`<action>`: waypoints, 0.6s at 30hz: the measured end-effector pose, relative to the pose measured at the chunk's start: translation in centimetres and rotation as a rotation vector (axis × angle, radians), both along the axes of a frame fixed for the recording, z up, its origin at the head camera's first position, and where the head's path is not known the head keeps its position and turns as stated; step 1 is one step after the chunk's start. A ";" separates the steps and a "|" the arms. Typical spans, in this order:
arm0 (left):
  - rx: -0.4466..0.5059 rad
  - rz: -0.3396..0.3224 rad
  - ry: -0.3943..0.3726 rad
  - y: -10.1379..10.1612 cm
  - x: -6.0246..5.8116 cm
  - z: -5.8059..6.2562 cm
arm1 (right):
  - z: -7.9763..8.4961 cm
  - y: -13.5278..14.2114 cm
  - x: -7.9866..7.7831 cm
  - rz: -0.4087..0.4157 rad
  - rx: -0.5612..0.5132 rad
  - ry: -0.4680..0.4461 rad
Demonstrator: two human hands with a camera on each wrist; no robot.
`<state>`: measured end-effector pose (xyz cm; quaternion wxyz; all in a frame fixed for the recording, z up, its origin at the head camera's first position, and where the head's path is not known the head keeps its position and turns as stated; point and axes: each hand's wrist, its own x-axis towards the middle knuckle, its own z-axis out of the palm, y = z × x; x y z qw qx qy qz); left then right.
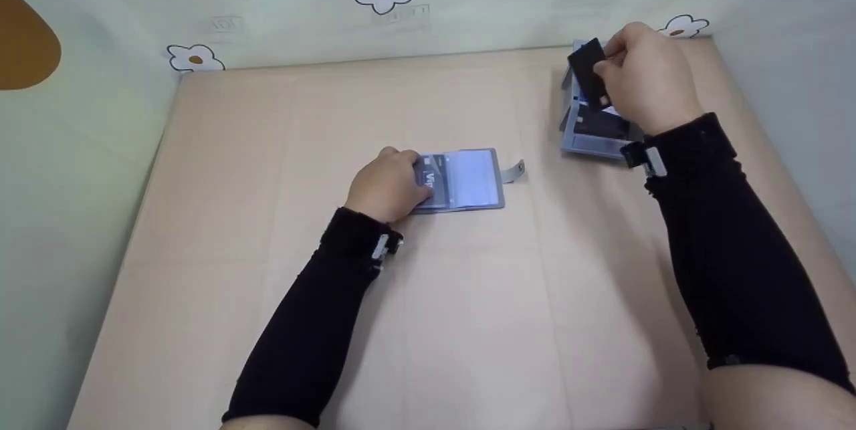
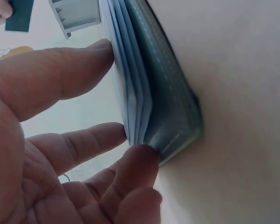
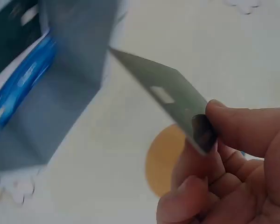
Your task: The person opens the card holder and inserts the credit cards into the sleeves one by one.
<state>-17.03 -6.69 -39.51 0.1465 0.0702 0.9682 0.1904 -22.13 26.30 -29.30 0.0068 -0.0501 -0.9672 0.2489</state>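
Note:
My left hand (image 1: 386, 184) holds the left side of an open card holder (image 1: 476, 179) lying on the table. Its clear sleeves (image 2: 130, 79) show fanned in the left wrist view, with the thumb against them and fingertips at the edge. A dark card marked "Vip" (image 1: 438, 182) sits in the left-hand sleeve. At the back right, my right hand (image 1: 652, 75) pinches a black card (image 1: 587, 72) between thumb and fingers. The card (image 3: 163, 93) is tilted in the right wrist view, a pale chip on its face. It hangs above a grey compartmented box (image 1: 595, 144).
Inside the box lies another dark card (image 1: 598, 124), and a shiny blue item (image 3: 25, 79) shows there. A snap strap (image 1: 513, 172) sticks out from the holder's right side. Flower-patterned cloth walls (image 1: 294, 9) enclose the table (image 1: 334, 109) at the back and sides.

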 end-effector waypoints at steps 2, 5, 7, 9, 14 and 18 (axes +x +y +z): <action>0.000 0.000 0.002 0.0 0.0 0.0 | -0.4 -1.3 0.7 0.031 -0.083 0.016; -0.001 0.001 0.011 0.0 0.0 0.0 | -1.5 -3.2 1.5 0.083 -0.182 0.049; -0.004 0.003 0.019 0.0 0.0 0.0 | -2.4 -4.3 1.9 0.114 -0.246 0.059; -0.003 0.005 0.026 0.0 0.0 0.1 | -3.5 -5.5 2.1 0.142 -0.283 0.066; 0.001 0.008 0.036 0.0 0.1 0.1 | -6.2 -8.0 2.4 0.221 -0.340 0.021; 0.010 0.001 0.036 -0.1 0.0 0.1 | -7.8 -9.7 2.8 0.275 -0.346 -0.052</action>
